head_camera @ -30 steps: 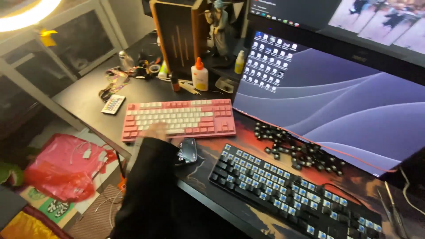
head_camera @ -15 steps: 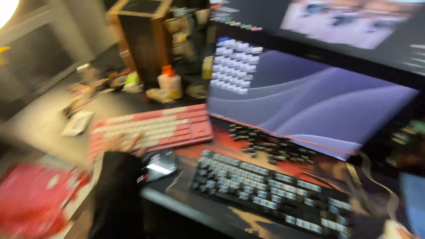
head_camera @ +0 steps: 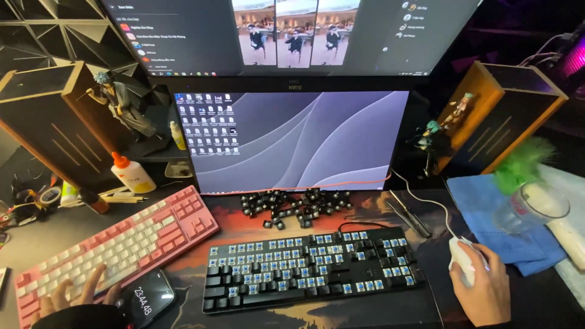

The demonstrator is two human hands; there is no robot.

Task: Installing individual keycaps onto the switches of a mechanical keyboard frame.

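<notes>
- Head view — a person sits at a dark desk before a monitor, a second screen above it, with a black keyboard in the middle, many of its caps pulled to show blue switches.
- The loose black keycaps lie heaped between the black keyboard and the monitor's foot.
- The left hand rests on the near end of a pink keyboard, fingers spread apart and flat on the keys, gripping nothing; a phone lies just beside it.
- The right hand is curled over a white mouse, fingers closed loosely round its body, well right of the black keyboard.
- A blue cloth and a clear glass sit just beyond the mouse; a glue bottle stands behind the pink keyboard.
- Judgement: steady work here calls for a light grip on the mouse and short moves — the glass and cable are close by.
</notes>
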